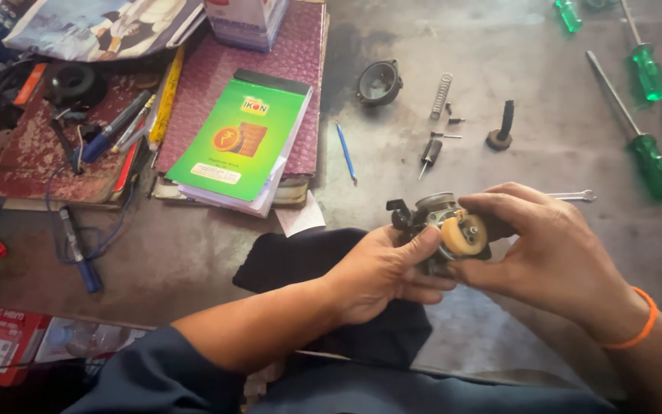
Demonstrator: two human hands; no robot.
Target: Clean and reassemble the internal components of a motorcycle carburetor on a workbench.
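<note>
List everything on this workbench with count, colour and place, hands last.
carburettor: 1, grey metal with a yellowish round part, held in both hands at centre
cloth: 1, black, under the left hand
screwdrivers: 3 at least, green handles, far right
spanner: 1, silver, behind the right hand
spring: 1, silver, top centre
round cap: 1, black, left of the spring
pen: 1, blue, beside the booklet
booklet: 1, green, on a maroon book
bench: 1, grey, stained
left hand: 1, bare, thumb on the carburettor
right hand: 1, orange wristband, fingers over the carburettor
</note>
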